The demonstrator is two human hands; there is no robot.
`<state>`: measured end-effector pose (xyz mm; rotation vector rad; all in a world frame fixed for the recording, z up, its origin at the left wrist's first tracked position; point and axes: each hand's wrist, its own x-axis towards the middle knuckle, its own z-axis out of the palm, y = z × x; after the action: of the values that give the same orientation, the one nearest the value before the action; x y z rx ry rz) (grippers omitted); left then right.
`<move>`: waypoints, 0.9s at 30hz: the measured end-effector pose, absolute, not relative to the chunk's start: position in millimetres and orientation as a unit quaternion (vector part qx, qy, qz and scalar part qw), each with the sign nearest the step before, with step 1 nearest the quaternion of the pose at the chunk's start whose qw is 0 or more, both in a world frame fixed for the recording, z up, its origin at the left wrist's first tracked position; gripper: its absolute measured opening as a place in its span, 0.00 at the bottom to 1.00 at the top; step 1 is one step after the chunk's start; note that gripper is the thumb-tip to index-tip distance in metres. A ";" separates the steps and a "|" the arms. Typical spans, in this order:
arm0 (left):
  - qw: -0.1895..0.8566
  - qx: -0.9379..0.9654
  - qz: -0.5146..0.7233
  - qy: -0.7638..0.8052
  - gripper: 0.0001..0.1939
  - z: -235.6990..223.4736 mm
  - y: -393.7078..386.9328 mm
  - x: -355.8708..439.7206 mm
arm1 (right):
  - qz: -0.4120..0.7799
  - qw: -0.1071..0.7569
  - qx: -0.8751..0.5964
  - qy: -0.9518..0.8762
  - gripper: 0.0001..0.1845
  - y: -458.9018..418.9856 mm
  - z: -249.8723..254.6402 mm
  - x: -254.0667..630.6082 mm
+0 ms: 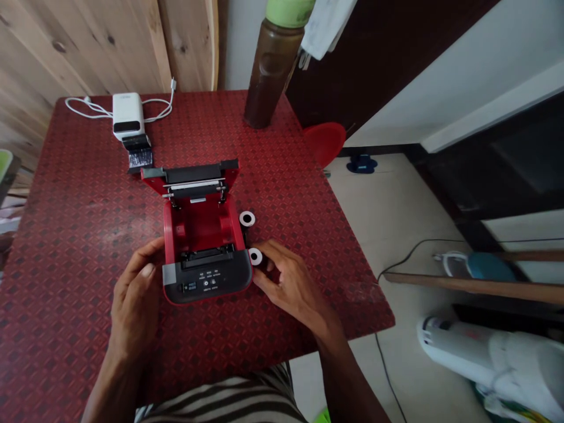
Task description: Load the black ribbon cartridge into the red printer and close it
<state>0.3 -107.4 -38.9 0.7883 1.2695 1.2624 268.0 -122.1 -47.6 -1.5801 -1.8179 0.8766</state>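
A red and black label printer [207, 279] stands on the table before me with its lid [194, 174] raised. Its red paper bay [202, 226] shows no roll inside. My left hand [137, 288] rests at the printer's left side, thumb and forefinger apart, fingertips against or close to the casing. On the other side, my right hand [286, 279] has thumb and fingers around a small white paper roll [255, 257] with a dark core. Just behind that stands a second paper roll [247, 218], close to the printer's right wall.
A white device [127, 114] with a white cable [164, 108] lies at the back left of the red patterned table [286, 188]. A tall brown bottle [273, 64] with a green lid stands at the back. A red stool [326, 144] is beyond the right edge.
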 end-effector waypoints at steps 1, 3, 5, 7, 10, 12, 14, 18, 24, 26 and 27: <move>0.558 0.335 0.535 0.539 0.26 -38.7 -107.3 0.4 | 0.331 0.281 -0.591 -0.680 0.13 -122.5 -49.0 268.2; 0.555 0.333 0.536 0.542 0.26 -38.2 -107.1 0.7 | 0.336 0.276 -0.595 -0.676 0.21 -124.7 -51.7 270.9; 0.551 0.334 0.531 0.551 0.25 -37.7 -106.8 0.9 | 0.344 0.274 -0.600 -0.668 0.30 -128.6 -52.0 278.2; 0.552 0.333 0.524 0.556 0.25 -37.3 -106.8 0.9 | 0.363 0.272 -0.598 -0.661 0.35 -132.1 -47.0 290.1; 0.561 0.331 0.522 0.551 0.24 -37.0 -107.0 0.6 | 0.387 0.281 -0.593 -0.648 0.29 -129.1 -30.8 309.0; 0.563 0.332 0.524 0.545 0.23 -37.0 -107.1 0.2 | 0.367 0.305 -0.605 -0.637 0.19 -118.2 -21.3 315.1; 0.560 0.339 0.526 0.543 0.23 -37.2 -107.4 -0.3 | 0.326 0.328 -0.619 -0.635 0.14 -101.1 -19.2 312.9; 0.559 0.340 0.524 0.545 0.24 -37.8 -108.9 -1.7 | 0.309 0.306 -0.599 -0.672 0.16 -63.6 -36.5 293.4; 0.542 0.359 0.500 0.572 0.22 -34.9 -110.1 -1.4 | 0.312 0.302 -0.579 -0.690 0.09 -39.9 -61.0 274.8; 0.540 0.358 0.500 0.574 0.23 -34.5 -109.7 -1.6 | 0.310 0.315 -0.582 -0.683 0.07 -39.9 -62.3 275.4; 0.545 0.355 0.501 0.571 0.23 -35.0 -109.5 -2.0 | 0.309 0.323 -0.585 -0.676 0.06 -40.8 -61.6 276.9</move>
<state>-2.0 -109.5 -35.0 0.8430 1.3536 1.1892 276.9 -40.8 -61.6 -1.5357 -1.7754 0.8117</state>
